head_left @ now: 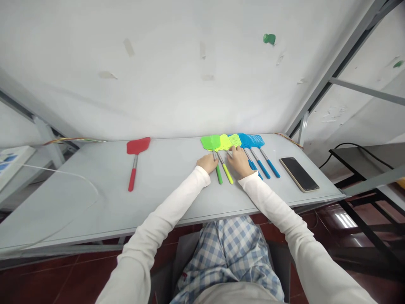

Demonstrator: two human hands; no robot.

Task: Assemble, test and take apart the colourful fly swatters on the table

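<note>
A row of overlapping fly swatters lies at the back of the table, heads toward the wall. My left hand (pixel 208 163) is closed, its fingertips on the metal shaft of the green fly swatter (pixel 210 142) at the row's left end. Beside it lies a yellow fly swatter (pixel 227 173) with its handle in plain sight. My right hand (pixel 239 162) is closed at the shaft of another yellow fly swatter (pixel 235 139), hiding its handle. Several blue fly swatters (pixel 255 140) fan out to the right, one handle partly behind my right hand.
Apart on the left lies a red fly swatter (pixel 138 146). A smartphone (pixel 299 174) rests on the table (pixel 171 181) at the right. A thin white cable (pixel 91 185) curves over the left side. The wall (pixel 177 97) borders the back; metal posts (pixel 325 86) flank it.
</note>
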